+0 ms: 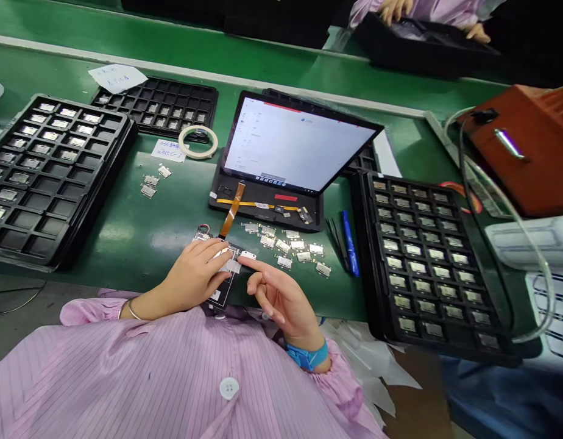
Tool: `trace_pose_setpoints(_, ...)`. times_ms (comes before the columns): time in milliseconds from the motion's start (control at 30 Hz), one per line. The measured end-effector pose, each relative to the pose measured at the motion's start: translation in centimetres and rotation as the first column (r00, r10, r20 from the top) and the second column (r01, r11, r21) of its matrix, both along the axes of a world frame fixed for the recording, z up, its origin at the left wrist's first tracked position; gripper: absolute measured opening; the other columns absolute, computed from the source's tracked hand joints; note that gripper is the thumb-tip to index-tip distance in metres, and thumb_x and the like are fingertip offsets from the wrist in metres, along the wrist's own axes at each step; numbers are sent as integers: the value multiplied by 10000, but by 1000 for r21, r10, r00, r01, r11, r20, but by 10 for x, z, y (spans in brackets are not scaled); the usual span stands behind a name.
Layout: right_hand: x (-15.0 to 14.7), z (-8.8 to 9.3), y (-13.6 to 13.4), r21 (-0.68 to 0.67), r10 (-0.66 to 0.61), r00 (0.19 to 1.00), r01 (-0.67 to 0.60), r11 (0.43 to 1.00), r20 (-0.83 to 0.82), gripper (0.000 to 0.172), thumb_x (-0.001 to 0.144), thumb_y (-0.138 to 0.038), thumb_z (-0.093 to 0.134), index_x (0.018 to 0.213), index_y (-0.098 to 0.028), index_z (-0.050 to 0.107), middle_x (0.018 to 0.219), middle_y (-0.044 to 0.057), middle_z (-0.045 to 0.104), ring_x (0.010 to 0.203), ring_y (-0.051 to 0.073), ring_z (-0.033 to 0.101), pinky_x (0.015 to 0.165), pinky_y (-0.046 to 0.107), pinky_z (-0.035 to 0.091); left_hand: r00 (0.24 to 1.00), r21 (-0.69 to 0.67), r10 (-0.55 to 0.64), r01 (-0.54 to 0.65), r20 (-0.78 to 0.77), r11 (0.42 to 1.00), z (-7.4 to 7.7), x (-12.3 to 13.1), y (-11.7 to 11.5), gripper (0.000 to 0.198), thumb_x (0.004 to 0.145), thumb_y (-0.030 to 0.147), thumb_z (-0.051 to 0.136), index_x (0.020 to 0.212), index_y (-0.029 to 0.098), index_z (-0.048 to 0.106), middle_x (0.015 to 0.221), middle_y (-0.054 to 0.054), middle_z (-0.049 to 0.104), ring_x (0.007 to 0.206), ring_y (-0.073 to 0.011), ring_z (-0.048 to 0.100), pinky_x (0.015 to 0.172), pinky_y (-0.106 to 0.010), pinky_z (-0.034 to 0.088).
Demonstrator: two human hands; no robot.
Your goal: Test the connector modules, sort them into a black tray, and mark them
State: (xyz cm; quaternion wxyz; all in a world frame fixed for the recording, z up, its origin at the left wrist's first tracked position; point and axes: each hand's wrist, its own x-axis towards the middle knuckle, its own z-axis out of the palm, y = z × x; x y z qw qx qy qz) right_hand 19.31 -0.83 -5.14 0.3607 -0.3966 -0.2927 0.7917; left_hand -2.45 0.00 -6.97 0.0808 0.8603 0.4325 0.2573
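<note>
My left hand [190, 274] lies palm down across a black circuit board [222, 289] near the table's front edge, its fingers stretched over the top part. The index finger of my right hand [284, 299] points out and touches the board's right edge, beside a small silver module [248, 255]; its other fingers are loosely bent and apart, with nothing in them. An orange flat ribbon cable [232, 212] runs from the board up to the base of a lit display screen [295, 143]. Part of the board is hidden beneath my left hand.
Several loose modules [290, 245] lie right of the board, near tweezers [339, 244] and a blue pen [350, 244]. Module trays stand left [57, 225] and right [368, 292]. A tape roll [198, 153] lies behind. Across the table, another person's hands [393, 9] rest at a black tray.
</note>
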Motion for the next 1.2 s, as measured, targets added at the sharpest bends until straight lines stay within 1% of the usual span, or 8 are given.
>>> trace_pose_setpoints(533,-3,-2,1,-13,-22,1000,21,1000,-15,357,891,-333,575,1178,-166,703,706,11,633,347,12,350,275,155,166,1000,-4,-14,14,17,1000,-2,-1,1,311,938,268,573,1226,157,605,1261,-122,675,1212,-282,595,973,-470,497)
trace_pose_setpoints(633,-3,-2,0,-6,68,998,-69,998,-18,379,893,-376,554,1177,-166,692,706,8,621,347,21,346,275,167,151,999,-22,-18,19,27,1000,-1,-1,1,311,934,265,576,1226,162,607,1263,-121,675,1215,-280,594,977,-474,496)
trace_pose_setpoints(733,-5,-3,-2,139,102,976,-130,982,190,404,906,-411,544,1221,-183,654,720,13,625,392,59,410,305,186,242,999,-41,-10,12,46,999,2,-2,2,308,921,258,598,1213,163,617,1259,-116,678,1209,-279,599,978,-475,498)
trace_pose_setpoints(800,-6,-4,-2,404,-130,853,-101,909,506,374,904,-373,578,1232,-205,642,794,38,650,535,116,526,417,228,414,999,-43,-9,11,52,999,3,-2,2,309,914,265,614,1203,156,624,1254,-114,681,1202,-280,603,976,-474,501)
trace_pose_setpoints(867,-8,-9,0,646,-435,578,-221,731,690,325,892,-314,610,1191,-199,665,973,100,673,751,193,599,641,342,542,999,-43,-8,10,52,999,2,-2,2,306,913,272,617,1197,158,629,1255,-114,681,1201,-283,603,977,-477,500)
trace_pose_setpoints(967,-8,-16,3,693,-631,321,-499,521,706,254,905,-257,594,1111,-146,693,1196,183,623,897,264,601,835,483,538,998,-52,-2,5,58,999,1,-3,1,297,916,267,611,1198,174,634,1258,-114,680,1210,-287,600,982,-488,495)
trace_pose_setpoints(1067,-7,-17,2,693,-680,285,-561,452,675,220,923,-246,589,1091,-140,684,1196,185,623,889,260,611,831,475,547,987,-70,8,4,163,998,5,-3,0,279,920,271,606,1181,183,645,1238,-115,690,1195,-277,613,993,-490,489)
trace_pose_setpoints(1200,-8,-8,-6,783,-694,423,-524,337,582,239,923,-231,610,1153,-179,649,1159,138,661,980,252,634,859,422,543,927,-304,121,-9,354,953,25,5,4,304,862,324,683,1141,204,673,1107,-78,739,1007,-226,678,914,-416,530)
